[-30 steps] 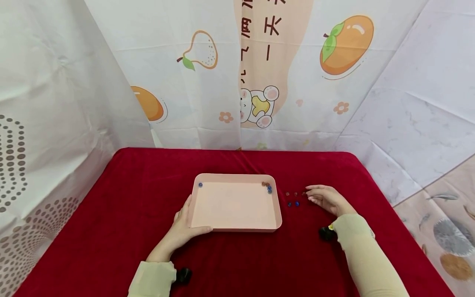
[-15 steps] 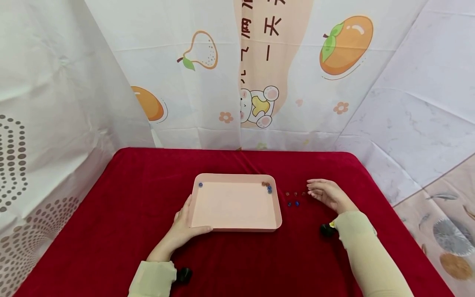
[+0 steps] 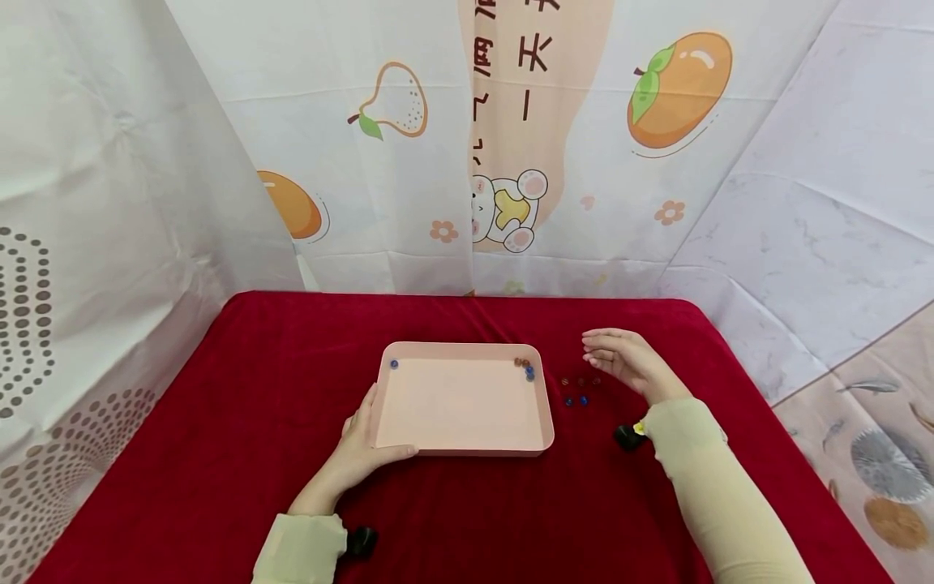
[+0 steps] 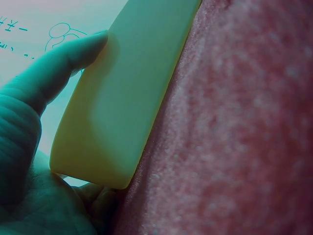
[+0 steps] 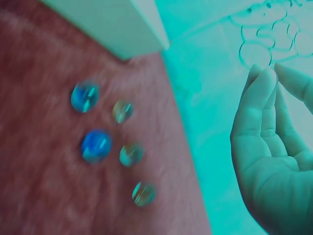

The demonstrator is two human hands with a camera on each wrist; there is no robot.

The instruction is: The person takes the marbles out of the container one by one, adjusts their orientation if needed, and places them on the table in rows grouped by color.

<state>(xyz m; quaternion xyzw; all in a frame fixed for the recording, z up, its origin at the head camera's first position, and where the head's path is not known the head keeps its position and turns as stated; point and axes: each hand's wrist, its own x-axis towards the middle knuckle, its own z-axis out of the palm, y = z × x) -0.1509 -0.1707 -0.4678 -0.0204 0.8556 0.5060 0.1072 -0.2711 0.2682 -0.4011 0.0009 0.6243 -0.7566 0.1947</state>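
Note:
My left hand (image 3: 359,442) holds a shallow pink tray (image 3: 467,452) by its near left corner, the thumb (image 4: 83,51) along the front wall. My right hand (image 3: 623,357) is in the air above the cloth, beyond and right of several loose glass marbles. Its fingers are loosely bent with tips close together, and no marble shows between them in the right wrist view. Two loose marbles are blue, like the blue marble (image 3: 584,401); the brownish marbles (image 3: 565,381) lie in a row behind them. Inside the tray, a blue marble (image 3: 394,364) sits at the far left corner.
More marbles (image 3: 529,371), brown and blue, gather in the tray's far right corner. A red cloth (image 3: 292,365) covers the table. Printed white curtains (image 3: 430,178) hang behind and at both sides. Each wrist carries a small black device (image 3: 361,542).
My right hand has drawn back from the row of brownish marbles, then moved up and to the left. The left hand, the tray and the marbles stay in place.

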